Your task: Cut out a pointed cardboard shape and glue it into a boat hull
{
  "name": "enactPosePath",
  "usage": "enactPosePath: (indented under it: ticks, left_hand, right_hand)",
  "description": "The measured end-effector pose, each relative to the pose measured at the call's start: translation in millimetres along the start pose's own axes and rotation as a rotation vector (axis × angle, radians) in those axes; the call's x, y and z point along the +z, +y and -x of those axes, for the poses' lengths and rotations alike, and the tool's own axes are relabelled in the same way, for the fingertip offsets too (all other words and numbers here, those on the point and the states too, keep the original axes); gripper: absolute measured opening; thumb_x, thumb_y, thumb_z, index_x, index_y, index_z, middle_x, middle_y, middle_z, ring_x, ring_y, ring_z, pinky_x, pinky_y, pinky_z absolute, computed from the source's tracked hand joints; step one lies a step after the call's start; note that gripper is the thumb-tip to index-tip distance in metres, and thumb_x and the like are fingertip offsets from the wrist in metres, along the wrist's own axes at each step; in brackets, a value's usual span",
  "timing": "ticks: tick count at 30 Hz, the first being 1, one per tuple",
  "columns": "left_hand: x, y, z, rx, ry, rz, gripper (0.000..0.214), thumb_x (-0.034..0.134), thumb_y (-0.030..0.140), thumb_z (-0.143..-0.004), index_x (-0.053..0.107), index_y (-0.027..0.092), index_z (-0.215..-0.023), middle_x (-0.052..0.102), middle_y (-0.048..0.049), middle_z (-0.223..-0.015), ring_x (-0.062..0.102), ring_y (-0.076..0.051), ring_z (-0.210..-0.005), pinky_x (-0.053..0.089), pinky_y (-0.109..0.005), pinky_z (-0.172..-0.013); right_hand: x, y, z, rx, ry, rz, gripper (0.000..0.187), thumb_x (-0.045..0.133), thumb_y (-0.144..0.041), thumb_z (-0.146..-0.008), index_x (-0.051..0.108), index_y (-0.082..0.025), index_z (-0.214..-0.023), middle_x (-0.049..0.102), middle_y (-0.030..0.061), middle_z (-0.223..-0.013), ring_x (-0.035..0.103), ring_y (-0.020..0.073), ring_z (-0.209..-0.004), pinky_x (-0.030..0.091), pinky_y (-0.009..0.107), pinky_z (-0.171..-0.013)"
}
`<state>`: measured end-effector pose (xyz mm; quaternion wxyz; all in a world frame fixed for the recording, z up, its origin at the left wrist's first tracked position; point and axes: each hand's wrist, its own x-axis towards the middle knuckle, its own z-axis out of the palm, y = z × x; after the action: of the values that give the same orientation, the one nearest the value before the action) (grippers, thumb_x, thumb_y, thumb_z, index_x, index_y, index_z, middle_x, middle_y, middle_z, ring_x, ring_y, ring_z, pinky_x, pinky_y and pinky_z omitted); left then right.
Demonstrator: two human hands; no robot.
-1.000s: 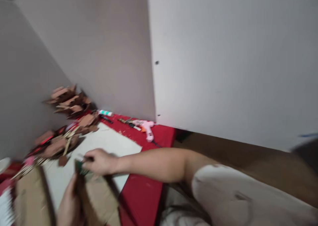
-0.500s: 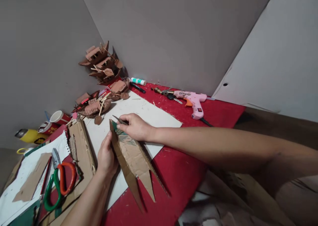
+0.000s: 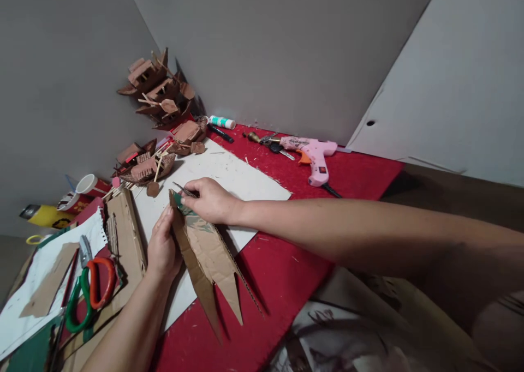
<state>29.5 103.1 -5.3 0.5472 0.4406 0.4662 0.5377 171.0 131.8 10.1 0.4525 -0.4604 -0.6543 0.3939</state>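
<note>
A long pointed cardboard hull point(image 3: 207, 260) stands on a white sheet point(image 3: 229, 178) over the red table point(image 3: 295, 268). My left hand point(image 3: 161, 246) presses flat against the hull's left wall, fingers together. My right hand point(image 3: 208, 200) grips the hull's far end, pinching a thin dark tool point(image 3: 184, 189) at a green patch of the cardboard.
Scissors with green and orange handles point(image 3: 88, 293) lie at the left on cardboard scraps. Small brown cardboard ship models point(image 3: 158, 91) are stacked in the corner. A pink glue gun point(image 3: 313, 154), a glue stick point(image 3: 222, 123), a pen and keys lie along the wall. Cups point(image 3: 84, 189) stand at the far left.
The camera swung left and down from the wall to the table, then settled. Both hands stay on the cardboard hull; the view shifted slightly since half a second ago.
</note>
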Motion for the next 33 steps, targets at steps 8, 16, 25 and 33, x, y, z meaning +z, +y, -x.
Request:
enactPosePath:
  ticks: [8, 16, 25, 33]
  left_hand:
    - [-0.8, -1.0, -0.7, -0.027, 0.047, -0.041, 0.035, 0.07, 0.036, -0.073, 0.071, 0.018, -0.103, 0.073, -0.0053, -0.108, 0.061, -0.024, -0.113, 0.043, -0.035, -0.102]
    - [6.1, 3.1, 7.6, -0.018, 0.128, -0.063, 0.031, 0.07, 0.035, -0.076, 0.073, 0.022, -0.104, 0.073, -0.0016, -0.11, 0.06, -0.022, -0.115, 0.042, -0.03, -0.103]
    - [6.1, 12.3, 6.3, -0.194, 0.058, -0.106, 0.067, 0.085, 0.026, -0.054, 0.065, 0.024, -0.118, 0.076, -0.001, -0.083, 0.072, -0.022, -0.076, 0.057, -0.03, -0.071]
    - [4.2, 9.9, 4.7, -0.19, 0.079, -0.074, 0.05, 0.08, 0.021, -0.054, 0.067, 0.021, -0.103, 0.073, 0.0007, -0.072, 0.07, -0.018, -0.061, 0.055, -0.026, -0.057]
  right_hand:
    - [6.2, 8.5, -2.4, -0.024, 0.01, 0.021, 0.02, 0.055, -0.014, -0.084, 0.055, -0.014, -0.064, 0.042, -0.0055, -0.06, 0.036, 0.0087, -0.06, 0.026, 0.022, -0.057]
    - [0.2, 0.6, 1.3, -0.018, -0.037, 0.118, 0.017, 0.053, -0.02, -0.085, 0.059, -0.015, -0.069, 0.047, -0.0038, -0.061, 0.04, 0.0101, -0.062, 0.027, 0.022, -0.056]
    - [-7.9, -5.6, -3.9, -0.009, -0.13, 0.297, 0.021, 0.055, -0.036, -0.083, 0.065, -0.017, -0.078, 0.062, 0.0, -0.072, 0.05, 0.013, -0.066, 0.032, 0.022, -0.056]
    - [-113.0, -19.2, 55.6, 0.031, 0.168, 0.753, 0.029, 0.048, -0.043, -0.093, 0.06, -0.021, -0.107, 0.07, 0.0038, -0.097, 0.063, 0.0162, -0.085, 0.039, 0.025, -0.069]
